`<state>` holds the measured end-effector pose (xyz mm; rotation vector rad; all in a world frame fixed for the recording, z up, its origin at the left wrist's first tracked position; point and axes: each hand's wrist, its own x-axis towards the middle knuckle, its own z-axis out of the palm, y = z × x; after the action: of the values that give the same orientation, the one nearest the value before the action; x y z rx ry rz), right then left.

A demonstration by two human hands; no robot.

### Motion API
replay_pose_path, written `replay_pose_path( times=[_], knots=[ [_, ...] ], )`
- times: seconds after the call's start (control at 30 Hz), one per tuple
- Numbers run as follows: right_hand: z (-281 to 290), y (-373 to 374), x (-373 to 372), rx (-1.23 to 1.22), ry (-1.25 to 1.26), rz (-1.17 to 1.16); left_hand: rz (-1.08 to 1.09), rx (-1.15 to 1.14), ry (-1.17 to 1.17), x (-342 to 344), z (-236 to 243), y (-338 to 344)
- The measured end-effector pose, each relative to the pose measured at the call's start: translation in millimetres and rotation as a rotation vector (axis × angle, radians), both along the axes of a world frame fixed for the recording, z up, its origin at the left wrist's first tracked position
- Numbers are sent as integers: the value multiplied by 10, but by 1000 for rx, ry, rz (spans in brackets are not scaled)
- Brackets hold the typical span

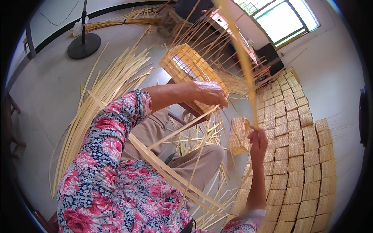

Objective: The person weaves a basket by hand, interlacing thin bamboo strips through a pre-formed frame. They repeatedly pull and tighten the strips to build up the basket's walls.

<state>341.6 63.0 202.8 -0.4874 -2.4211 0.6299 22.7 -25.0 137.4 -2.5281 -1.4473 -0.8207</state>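
Observation:
A partly woven bamboo basket [176,58] lies tilted in front of me, with long thin stakes fanning out from its far side. At its near right corner my left hand [211,93] is closed, fingers pinched on the basket edge where several strips meet. The fingertips are partly hidden. My right hand [258,142], lower and farther right, is closed around a long bamboo strip [245,66]. That strip rises past the basket to the top of the view, blurred in its upper part. Loose flat strips [167,171] lie across my lap.
A bundle of split bamboo strips [97,124] lies on my left. Finished small woven baskets [289,155] stand in rows along the right wall; a single one [238,136] stands by my right hand. A dark wooden stool [194,110] is under the basket. A round black stand base [84,46] stands far left.

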Motion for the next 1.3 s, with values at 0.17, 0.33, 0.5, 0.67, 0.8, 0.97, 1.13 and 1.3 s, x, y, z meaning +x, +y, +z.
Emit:
replay_pose_path(
  times=[0.17, 0.33, 0.5, 0.67, 0.8, 0.97, 1.13, 1.3],
  knots=[
    [-443, 799, -86, 173, -236, -207, -109, 96, -66, 90, -113, 82],
    [-804, 941, -188, 339, -272, -285, -66, 39, 10, 44, -62, -33],
    [-1030, 781, -124, 421, -202, -249, -36, 10, 23, -7, -114, -53],
    [-1185, 727, 18, 544, -423, -270, -38, -7, 12, 15, -93, -32],
    [-1173, 866, -17, 467, -460, -295, -39, -58, 28, 2, -10, -88],
    [-1199, 1379, 6, 144, -297, -183, 92, 441, -196, -235, 218, 322],
    [-1133, 1667, -112, -268, -365, -326, 580, 843, -689, -1199, 1035, 127],
    [-1175, 1652, -11, -229, -362, -269, 699, 1063, -551, -863, 710, -429]
  ],
)
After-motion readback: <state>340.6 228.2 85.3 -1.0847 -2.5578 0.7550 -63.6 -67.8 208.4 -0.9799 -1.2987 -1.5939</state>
